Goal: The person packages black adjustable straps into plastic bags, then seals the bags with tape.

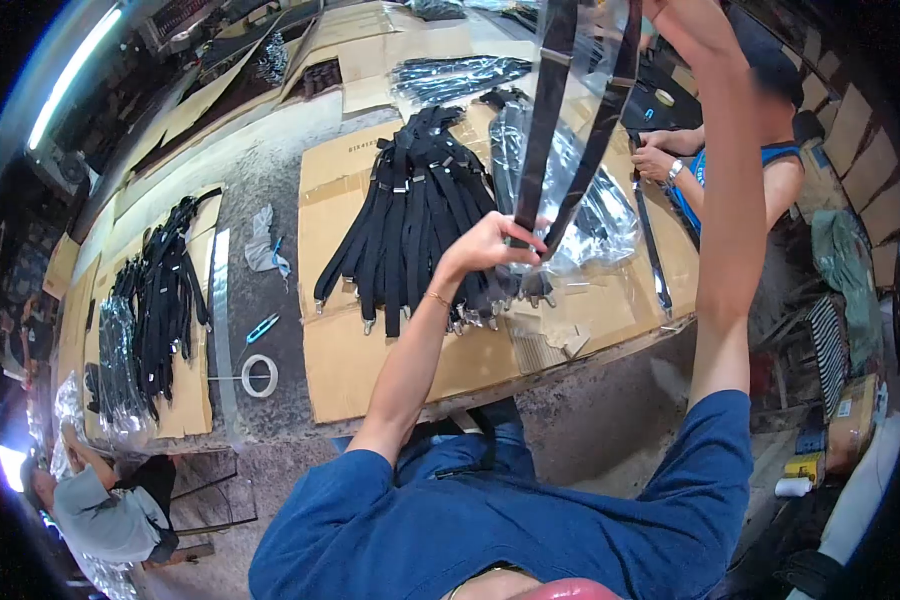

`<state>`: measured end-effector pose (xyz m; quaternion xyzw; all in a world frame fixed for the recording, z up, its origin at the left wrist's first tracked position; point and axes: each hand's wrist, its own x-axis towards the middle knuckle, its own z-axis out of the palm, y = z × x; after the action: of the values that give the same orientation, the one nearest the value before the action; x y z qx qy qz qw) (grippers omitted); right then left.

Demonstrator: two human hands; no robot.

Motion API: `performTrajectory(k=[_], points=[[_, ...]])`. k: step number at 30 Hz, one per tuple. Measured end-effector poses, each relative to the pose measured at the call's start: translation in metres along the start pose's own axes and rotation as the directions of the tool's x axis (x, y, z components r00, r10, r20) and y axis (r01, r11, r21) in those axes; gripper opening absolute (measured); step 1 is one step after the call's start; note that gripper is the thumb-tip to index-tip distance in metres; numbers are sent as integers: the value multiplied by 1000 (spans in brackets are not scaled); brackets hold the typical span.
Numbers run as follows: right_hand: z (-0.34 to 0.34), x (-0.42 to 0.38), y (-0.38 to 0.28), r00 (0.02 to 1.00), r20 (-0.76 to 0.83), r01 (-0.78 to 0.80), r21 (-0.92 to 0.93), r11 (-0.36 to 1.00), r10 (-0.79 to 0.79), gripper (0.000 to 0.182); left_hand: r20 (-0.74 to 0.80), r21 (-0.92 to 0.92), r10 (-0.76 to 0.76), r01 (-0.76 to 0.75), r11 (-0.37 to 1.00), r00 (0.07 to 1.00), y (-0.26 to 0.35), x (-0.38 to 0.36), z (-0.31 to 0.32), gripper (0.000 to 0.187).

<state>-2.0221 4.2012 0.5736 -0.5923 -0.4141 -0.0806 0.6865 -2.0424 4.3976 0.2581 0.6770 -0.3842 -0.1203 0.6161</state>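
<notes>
My left hand [497,243] is closed round the lower end of a pair of black suspenders [545,130], whose two straps rise taut out of the top of the view. My right hand [670,12] is raised at the top edge beside the upper straps, its fingers mostly cut off; the straps stretch up between both hands. Clear plastic shows around their upper part. Below and left of them, a fanned pile of black suspenders [415,210] with metal clips lies on a cardboard sheet [345,375]. Behind my left hand are suspenders in clear plastic bags [600,215].
At right, a co-worker's hands [660,155] handle a black strap [653,240] on the table. Further left lie more suspenders [165,300], a tape roll [259,376], blue snips [262,328] and crumpled plastic [262,245]. Another person [115,515] sits at lower left.
</notes>
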Motion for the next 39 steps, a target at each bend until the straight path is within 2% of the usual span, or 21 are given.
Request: performTrajectory(k=[2, 3, 4, 8, 10, 11, 12, 14, 16, 18, 20, 22, 23, 25, 26, 30, 32, 34, 36, 38, 39], points=[[-8, 0, -3, 996, -90, -2, -111, 994, -8, 30, 23, 34, -140, 139, 990, 990, -8, 7, 17, 30], [-13, 1, -3, 997, -81, -9, -142, 990, -2, 30, 31, 111, -91, 88, 990, 995, -12, 10, 24, 31], [-16, 2, -1, 997, -83, -9, -145, 989, -4, 30, 26, 68, -27, 25, 997, 999, -19, 13, 34, 32], [-37, 5, 12, 991, -135, -25, -102, 994, 11, 32, 63, -136, -156, 163, 977, 986, -22, 24, 65, 33], [-50, 8, 24, 995, -96, -39, -88, 995, 30, 34, -38, -168, 71, -76, 983, 997, -54, 35, 84, 35], [-57, 9, 33, 993, -96, -74, -20, 997, 72, 35, 18, -71, -76, 78, 994, 997, -28, 35, 82, 37], [-67, 11, 43, 989, -93, -109, 47, 993, 113, 36, 2, -61, -75, 75, 995, 997, -45, 39, 87, 42], [-101, 28, 73, 988, -118, -101, -47, 994, 95, 38, 10, -283, -183, 178, 942, 983, -53, 42, 96, 50], [-118, 38, 102, 993, -8, -121, 24, 992, 121, 41, -60, -242, -134, 116, 963, 989, -54, 42, 97, 56], [-152, 50, 143, 985, -56, -164, 33, 986, 165, 54, 2, -325, -281, 266, 907, 960, -41, 42, 89, 56], [-181, 64, 185, 977, 48, -205, -96, 974, 210, 41, -103, -435, -158, 99, 895, 982, -60, 44, 90, 62], [-192, 71, 222, 977, 5, -209, -139, 968, 212, 39, -200, -498, -128, 11, 867, 971, -78, 47, 93, 66], [-201, 77, 247, 959, -38, -283, -114, 952, 281, 43, -237, -416, -147, 37, 909, 960, -70, 48, 90, 66], [-212, 84, 291, 898, -52, -440, -85, 894, 437, 51, -223, -507, -223, 83, 858, 949, -80, 51, 93, 65], [-211, 80, 315, 880, -149, -468, -110, 877, 451, 49, -235, -539, -242, 81, 838, 941, -84, 56, 96, 64], [-220, 70, 421, 798, -78, -601, -57, 797, 597, 48, -391, -432, -305, 120, 894, 868, -109, 70, 103, 60], [-215, 55, 461, 767, -167, -632, -23, 775, 620, 39, -349, -424, -353, 190, 886, 868, -111, 77, 95, 60], [-218, 45, 495, 774, -128, -628, -28, 778, 620, 38, -330, -433, -399, 239, 869, 855, -113, 84, 87, 57], [-221, 37, 520, 752, -142, -657, -85, 749, 644, 39, -412, -330, -356, 227, 916, 839, -121, 88, 84, 53], [-224, 30, 538, 831, -161, -550, -378, 745, 532, 41, -406, -293, -367, 261, 920, 837, -125, 88, 78, 51], [-226, 28, 545, 813, -155, -565, -443, 696, 561, 45, -394, -129, -322, 295, 947, 861, -126, 87, 74, 53]])
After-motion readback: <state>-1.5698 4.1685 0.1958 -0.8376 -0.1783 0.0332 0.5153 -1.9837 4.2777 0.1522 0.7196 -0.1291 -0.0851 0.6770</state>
